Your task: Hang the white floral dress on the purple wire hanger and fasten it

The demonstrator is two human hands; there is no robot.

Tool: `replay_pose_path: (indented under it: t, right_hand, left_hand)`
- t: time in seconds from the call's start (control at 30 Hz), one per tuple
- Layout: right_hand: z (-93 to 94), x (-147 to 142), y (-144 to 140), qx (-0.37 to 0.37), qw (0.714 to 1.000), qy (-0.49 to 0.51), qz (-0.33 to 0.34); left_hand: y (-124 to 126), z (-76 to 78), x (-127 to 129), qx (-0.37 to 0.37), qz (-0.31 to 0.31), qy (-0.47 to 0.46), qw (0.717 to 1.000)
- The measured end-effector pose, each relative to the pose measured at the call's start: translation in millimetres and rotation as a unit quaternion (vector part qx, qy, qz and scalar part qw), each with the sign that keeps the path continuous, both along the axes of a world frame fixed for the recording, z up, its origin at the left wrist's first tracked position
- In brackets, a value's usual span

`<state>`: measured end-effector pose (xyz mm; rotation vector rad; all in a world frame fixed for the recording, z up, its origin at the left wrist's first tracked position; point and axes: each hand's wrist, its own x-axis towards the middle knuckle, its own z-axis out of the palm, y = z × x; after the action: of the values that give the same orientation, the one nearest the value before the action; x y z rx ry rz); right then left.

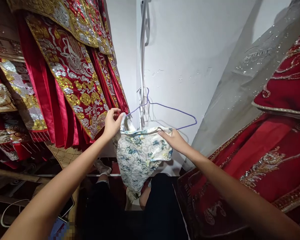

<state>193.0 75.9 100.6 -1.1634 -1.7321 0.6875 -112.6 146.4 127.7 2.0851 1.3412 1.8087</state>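
A floral garment (137, 156), pale with blue-green and yellow flowers, hangs between my hands. Its left shoulder is over one arm of a purple wire hanger (172, 108), which hangs by its hook at a white strip on the wall. My left hand (113, 124) pinches the garment at that shoulder, close to the hanger wire. With my right hand (172, 137) I grip the upper right edge of the cloth, thumb on top. The hanger's right arm is bare and lies just above my right hand. The garment's lower end tapers down toward my legs.
Red robes with gold and silver embroidery (82, 73) hang close on the left. On the right are a sheer sparkling cover (222, 96) and red beaded garments (285, 143). A white wall (185, 50) stands ahead. Wooden bars (15, 175) are low at the left.
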Motion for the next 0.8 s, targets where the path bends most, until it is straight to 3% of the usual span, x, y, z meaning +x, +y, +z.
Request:
replay_pose_path:
  t: [0.13, 0.3, 0.4, 0.57, 0.67, 0.73, 0.8]
  right_hand:
    - [-2.4, -1, 4, -0.008, 1.000, 0.025, 0.012]
    - [-6.9, -6, 12, -0.016, 1.000, 0.014, 0.017]
    - [-8.0, -8, 8, 0.035, 0.998, -0.040, 0.024]
    - [3.2, 16, -5, 0.140, 0.976, -0.131, -0.107]
    - [18.2, 45, 8, 0.182, 0.952, -0.156, -0.188]
    - [28.8, 64, 25, 0.188, 0.945, -0.156, -0.218]
    - [38.8, 79, 42, 0.142, 0.955, -0.151, -0.210]
  left_hand:
    - [1, 11.6, 14, -0.098, -0.015, 0.057, 0.993]
    - [-5, 24.9, 29, -0.063, -0.003, 0.167, 0.984]
    - [-2, 26.5, 30, -0.061, 0.004, 0.215, 0.975]
    - [11, 29.1, 14, -0.054, -0.019, 0.287, 0.956]
    - [14, 36.1, 8, -0.039, -0.050, 0.325, 0.944]
    - [15, 41.1, 8, -0.031, -0.073, 0.341, 0.937]
    - [15, 44.9, 8, -0.032, -0.081, 0.355, 0.931]
